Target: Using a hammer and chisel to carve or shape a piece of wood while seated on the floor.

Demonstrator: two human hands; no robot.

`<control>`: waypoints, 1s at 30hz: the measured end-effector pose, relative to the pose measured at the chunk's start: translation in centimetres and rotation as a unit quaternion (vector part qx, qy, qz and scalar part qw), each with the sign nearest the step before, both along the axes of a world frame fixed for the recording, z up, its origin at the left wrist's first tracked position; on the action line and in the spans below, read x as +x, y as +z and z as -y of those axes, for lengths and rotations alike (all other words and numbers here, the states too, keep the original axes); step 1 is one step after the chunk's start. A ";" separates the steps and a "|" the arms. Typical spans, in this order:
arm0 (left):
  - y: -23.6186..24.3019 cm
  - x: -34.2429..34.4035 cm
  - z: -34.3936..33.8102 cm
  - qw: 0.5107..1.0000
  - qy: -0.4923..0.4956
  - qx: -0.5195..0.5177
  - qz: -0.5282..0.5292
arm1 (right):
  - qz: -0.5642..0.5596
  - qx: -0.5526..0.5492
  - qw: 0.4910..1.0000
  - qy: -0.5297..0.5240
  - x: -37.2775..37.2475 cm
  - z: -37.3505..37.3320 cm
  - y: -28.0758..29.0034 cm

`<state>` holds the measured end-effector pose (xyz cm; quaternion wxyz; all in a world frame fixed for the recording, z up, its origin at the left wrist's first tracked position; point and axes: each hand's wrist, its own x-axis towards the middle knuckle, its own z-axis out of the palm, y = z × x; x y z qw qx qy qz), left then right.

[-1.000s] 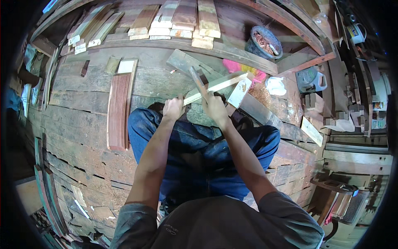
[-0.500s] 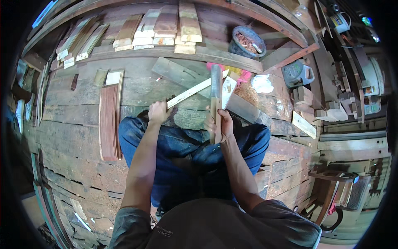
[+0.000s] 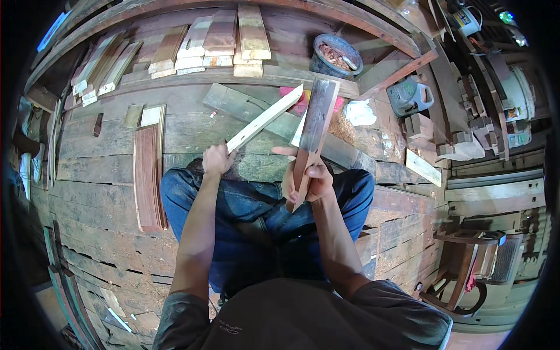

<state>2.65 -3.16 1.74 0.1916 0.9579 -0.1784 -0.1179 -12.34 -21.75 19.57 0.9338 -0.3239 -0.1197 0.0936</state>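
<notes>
My left hand [image 3: 217, 160] is closed round the near end of a long pale strip [image 3: 265, 119] with a slanted far tip and small dark marks near my fingers. Whether it is wood or a blade I cannot tell. My right hand [image 3: 312, 179] grips the lower part of a narrow wooden board [image 3: 318, 114], dark grey-brown on its broad face and reddish-brown lower down. Thumb and fingers lie on either side of it, with one finger stretched out to the left. The strip's tip comes close to the board's upper left side. Both are held over my crossed legs.
A grey plank [image 3: 251, 114] lies slantwise on the floor ahead. Reddish boards [image 3: 149, 175] lie at my left, and stacked boards [image 3: 221, 38] along the back. Beyond are a bucket [image 3: 336, 55], a plastic jug [image 3: 410, 96], a white bag [image 3: 360, 112] and wood blocks [image 3: 420, 127].
The board in my right hand has turned, showing more of its broad dark face, and one finger now extends. The strip's tip has moved left, apart from the board. The view has shifted slightly.
</notes>
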 end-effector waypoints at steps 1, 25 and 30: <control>-0.1 0.0 -0.1 1.000 0.000 0.001 -0.001 | 0.019 -0.018 0.999 0.022 -0.1 -0.2 0.6; -0.1 0.0 -0.1 1.000 0.007 -0.002 0.000 | 0.095 -0.080 0.992 0.006 -0.6 -1.7 3.7; 0.1 0.0 0.0 1.000 0.007 -0.007 0.004 | 0.078 -0.104 0.991 0.007 -0.5 -1.7 3.7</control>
